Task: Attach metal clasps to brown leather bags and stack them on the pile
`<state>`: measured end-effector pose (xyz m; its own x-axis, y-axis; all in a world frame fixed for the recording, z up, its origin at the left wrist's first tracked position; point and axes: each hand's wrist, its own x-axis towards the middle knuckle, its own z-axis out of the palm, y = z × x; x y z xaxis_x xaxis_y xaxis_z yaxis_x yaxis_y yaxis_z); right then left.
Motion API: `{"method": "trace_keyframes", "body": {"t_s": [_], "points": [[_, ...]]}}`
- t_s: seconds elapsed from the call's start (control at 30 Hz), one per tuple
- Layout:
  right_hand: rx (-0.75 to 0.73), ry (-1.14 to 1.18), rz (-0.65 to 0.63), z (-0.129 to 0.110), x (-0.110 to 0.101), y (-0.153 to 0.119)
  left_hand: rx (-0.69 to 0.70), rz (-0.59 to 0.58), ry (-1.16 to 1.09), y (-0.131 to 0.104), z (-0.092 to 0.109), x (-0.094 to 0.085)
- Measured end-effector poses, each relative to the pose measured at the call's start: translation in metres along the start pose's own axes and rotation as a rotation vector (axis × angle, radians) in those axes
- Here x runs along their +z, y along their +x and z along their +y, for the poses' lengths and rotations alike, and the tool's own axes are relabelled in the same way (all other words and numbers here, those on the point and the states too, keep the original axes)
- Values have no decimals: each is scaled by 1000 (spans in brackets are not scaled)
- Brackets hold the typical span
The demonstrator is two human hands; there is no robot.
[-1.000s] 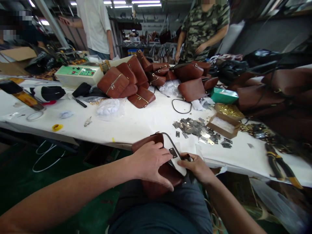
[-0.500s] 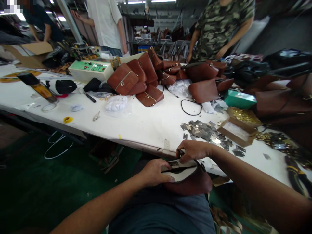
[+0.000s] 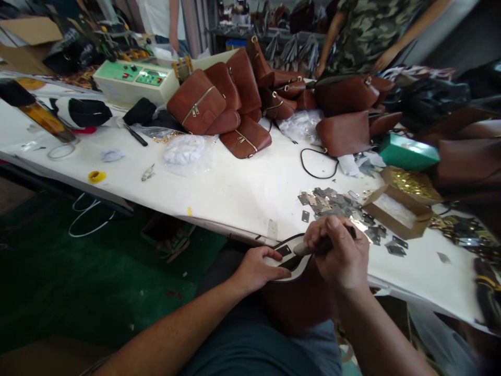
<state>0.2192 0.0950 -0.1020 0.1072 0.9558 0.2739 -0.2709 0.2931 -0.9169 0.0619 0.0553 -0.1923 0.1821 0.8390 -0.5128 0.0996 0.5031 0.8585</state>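
A brown leather bag (image 3: 293, 303) rests on my lap at the table's front edge, its pale-lined mouth held open. My left hand (image 3: 260, 269) pinches the left side of that rim, thumb and fingers on either side. Beside the fingers a small dark rectangular plate (image 3: 284, 251) shows on the lining. My right hand (image 3: 336, 250) is wrapped round a dark-handled tool (image 3: 353, 232) over the right part of the opening. The tool's working end is blurred near the lining.
Thin metal plates (image 3: 329, 201) lie scattered beyond my right hand, beside a cardboard box (image 3: 399, 211) and a green box (image 3: 409, 152). Brown bags (image 3: 198, 102) are piled further back. A person in camouflage (image 3: 376, 36) stands across the white table (image 3: 230, 193).
My right hand has turned and now grips the tool in a fist over the bag's opening. My left hand still holds the rim. The view has tilted down.
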Motion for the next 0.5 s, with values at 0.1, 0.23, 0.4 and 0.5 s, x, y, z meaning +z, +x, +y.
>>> {"method": "trace_keyframes", "body": {"t_s": [0.1,0.23,0.4,0.5], "points": [[-57,2,142,24,-7,-5,4,23,-13,-1,6,2],[-77,22,242,45,-16,0,91,32,164,-1,12,1],[-52,49,274,55,-23,2,201,19,384,2,17,-1],[-63,47,273,57,-25,1,222,19,434,4,19,2]]}}
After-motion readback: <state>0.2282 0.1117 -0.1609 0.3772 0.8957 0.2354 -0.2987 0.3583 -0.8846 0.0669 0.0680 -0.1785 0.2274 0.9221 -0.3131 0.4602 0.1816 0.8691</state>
